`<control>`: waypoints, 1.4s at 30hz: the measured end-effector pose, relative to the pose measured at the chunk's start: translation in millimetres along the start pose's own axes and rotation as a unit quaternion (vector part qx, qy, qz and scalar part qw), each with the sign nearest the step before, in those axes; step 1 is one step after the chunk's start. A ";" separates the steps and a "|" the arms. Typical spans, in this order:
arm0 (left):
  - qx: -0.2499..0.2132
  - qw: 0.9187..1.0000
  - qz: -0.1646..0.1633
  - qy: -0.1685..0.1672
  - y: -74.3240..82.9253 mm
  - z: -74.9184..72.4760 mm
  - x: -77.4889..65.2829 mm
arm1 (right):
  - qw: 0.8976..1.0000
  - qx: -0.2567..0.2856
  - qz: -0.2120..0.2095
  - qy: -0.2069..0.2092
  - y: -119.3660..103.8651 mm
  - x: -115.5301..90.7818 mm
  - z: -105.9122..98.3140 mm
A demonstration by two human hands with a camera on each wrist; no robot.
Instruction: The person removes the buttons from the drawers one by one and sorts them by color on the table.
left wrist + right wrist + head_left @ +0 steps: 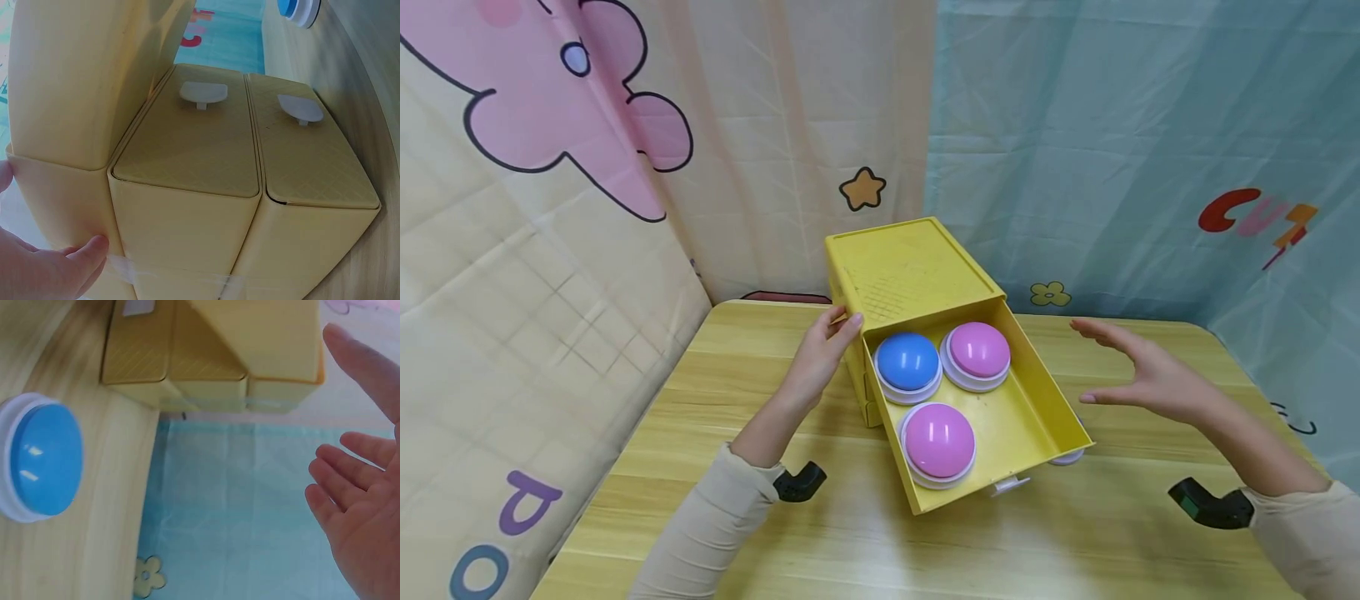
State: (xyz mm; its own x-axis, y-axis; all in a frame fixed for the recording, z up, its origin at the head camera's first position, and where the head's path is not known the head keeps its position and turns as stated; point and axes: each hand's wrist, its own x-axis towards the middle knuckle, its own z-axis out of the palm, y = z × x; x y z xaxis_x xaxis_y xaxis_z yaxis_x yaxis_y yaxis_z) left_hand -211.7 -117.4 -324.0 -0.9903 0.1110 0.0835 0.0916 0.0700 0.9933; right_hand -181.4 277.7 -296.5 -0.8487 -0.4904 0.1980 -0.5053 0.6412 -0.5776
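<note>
A yellow drawer cabinet [917, 267] stands on the table with its top drawer [1011, 425] pulled out. Inside the drawer sit a blue dome button [908, 362], a pink dome button [979, 350] at the back and another pink dome button [938, 442] at the front left, all on white bases. My left hand [820, 354] rests against the cabinet's left side, thumb near the top front corner. To the right of the drawer, my right hand [1157, 379] is held in the air, fingers spread from the thumb, holding nothing.
On the table beside the cabinet lies a blue button [50, 459], mostly hidden under the drawer in the head view. Two lower drawers [187, 137] are closed, with white handles [300, 108]. Printed curtains [1075, 167] hang behind the wooden table [737, 367].
</note>
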 end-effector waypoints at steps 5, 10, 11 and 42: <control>-0.003 1.000 0.002 -0.001 0.0 0.5 0.2 | 0.998 -0.018 -0.068 -0.003 -21.8 6.7 -3.5; -0.003 1.000 0.002 0.000 1.4 0.7 -0.6 | 0.988 -0.011 -0.151 -0.038 -45.6 16.4 1.8; -0.002 1.000 0.002 0.000 1.4 0.6 -0.6 | 0.986 -0.007 -0.160 -0.048 -50.2 18.3 4.0; -0.005 1.000 -0.002 -0.001 2.0 0.7 -1.2 | 0.945 -0.054 -0.197 -0.257 -105.8 56.6 78.3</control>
State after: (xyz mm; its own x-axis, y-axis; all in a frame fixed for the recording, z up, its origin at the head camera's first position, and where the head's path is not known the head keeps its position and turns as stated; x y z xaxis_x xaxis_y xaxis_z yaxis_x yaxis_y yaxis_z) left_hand -210.3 -116.6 -322.1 -0.9905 0.1126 0.0786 0.0858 0.0606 0.9945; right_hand -163.8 135.9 -286.2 -0.4185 -0.9070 -0.0461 -0.8023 0.3930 -0.4494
